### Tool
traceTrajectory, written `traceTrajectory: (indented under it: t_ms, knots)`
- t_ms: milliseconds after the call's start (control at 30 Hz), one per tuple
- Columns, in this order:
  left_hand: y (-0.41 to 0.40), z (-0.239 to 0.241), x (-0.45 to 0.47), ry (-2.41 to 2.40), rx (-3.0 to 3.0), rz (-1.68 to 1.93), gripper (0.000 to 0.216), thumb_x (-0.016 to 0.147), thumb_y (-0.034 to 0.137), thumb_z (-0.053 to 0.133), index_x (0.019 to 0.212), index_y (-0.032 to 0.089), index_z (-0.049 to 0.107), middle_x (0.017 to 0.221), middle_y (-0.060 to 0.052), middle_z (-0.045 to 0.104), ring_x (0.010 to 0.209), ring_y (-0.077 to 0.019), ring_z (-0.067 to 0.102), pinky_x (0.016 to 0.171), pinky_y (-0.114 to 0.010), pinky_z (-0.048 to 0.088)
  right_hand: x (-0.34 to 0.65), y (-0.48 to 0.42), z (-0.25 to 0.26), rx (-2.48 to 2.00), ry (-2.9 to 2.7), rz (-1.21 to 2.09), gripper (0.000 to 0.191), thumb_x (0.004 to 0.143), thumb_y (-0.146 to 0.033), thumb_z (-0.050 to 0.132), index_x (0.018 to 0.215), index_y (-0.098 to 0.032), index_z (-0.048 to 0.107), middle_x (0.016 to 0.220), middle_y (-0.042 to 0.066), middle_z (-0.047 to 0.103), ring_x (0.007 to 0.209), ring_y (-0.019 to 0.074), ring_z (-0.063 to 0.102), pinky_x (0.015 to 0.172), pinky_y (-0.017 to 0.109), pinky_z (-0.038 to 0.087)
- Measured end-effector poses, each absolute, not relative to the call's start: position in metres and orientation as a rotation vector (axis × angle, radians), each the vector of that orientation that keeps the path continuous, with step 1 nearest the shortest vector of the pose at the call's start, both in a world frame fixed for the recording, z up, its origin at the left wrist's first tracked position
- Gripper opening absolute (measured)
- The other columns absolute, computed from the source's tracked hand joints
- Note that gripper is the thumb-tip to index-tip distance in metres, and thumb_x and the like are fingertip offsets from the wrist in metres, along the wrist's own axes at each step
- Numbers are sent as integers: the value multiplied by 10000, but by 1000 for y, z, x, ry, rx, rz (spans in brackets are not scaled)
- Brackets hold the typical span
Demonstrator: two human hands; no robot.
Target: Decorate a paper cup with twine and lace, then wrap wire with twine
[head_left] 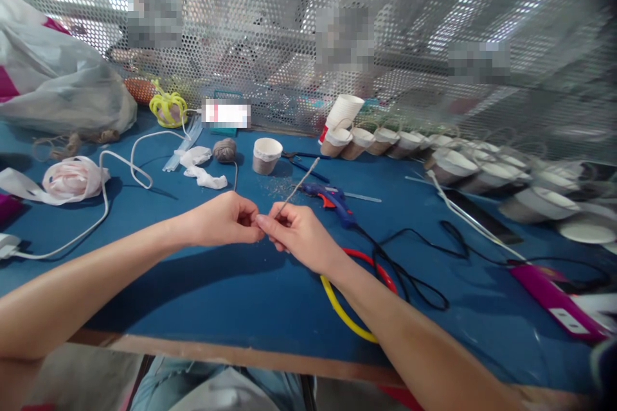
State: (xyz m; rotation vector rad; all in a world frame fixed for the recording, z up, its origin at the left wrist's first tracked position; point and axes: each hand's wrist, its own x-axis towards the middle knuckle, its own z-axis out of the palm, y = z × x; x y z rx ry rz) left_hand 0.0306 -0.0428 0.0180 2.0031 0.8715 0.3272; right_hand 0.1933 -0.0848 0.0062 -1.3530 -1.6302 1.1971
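My right hand (304, 236) pinches a thin, stiff-looking grey-brown twisted cord (303, 180), whose free end points up and away to the right. My left hand (225, 218) is closed with its fingertips meeting the right thumb; whatever lies between them is hidden. Beyond the hands stands a small paper cup (264, 166) with a grey-brown wrapped body and a white ruffled rim. To its left sits a ball of grey yarn (224, 151), its strand trailing down. A blue glue gun (332, 198) lies just past my right hand, near dark-handled pliers (311, 167).
Several wrapped cups (448, 167) with cord handles line the back right, beside stacked white cups (344, 110). A phone (479, 215), a magenta power strip (554, 302) and black cable occupy the right. Red and yellow tubing (344, 311) lies under my right forearm. White ribbon (72, 180) is left.
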Motion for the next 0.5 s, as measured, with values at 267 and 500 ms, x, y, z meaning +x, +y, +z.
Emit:
traceTrajectory:
  t_ms: [267,500]
  knots:
    - [-39,22,27,826,1946,309,161,684,259,528,602,121,544,510,60,422,475,-52,330,445,-174,247,194,-86,10,-1203,-1604,1350,265,741,-414,605,763,-170,506,585,-40,536,514,78,510,495,203,432]
    - [-37,30,21,761,1977,265,158,732,275,510,692,137,574,540,56,455,499,-66,394,469,-171,286,197,-84,11,-1222,-1604,1330,232,742,-373,618,728,-173,501,556,-42,533,510,87,515,502,218,431]
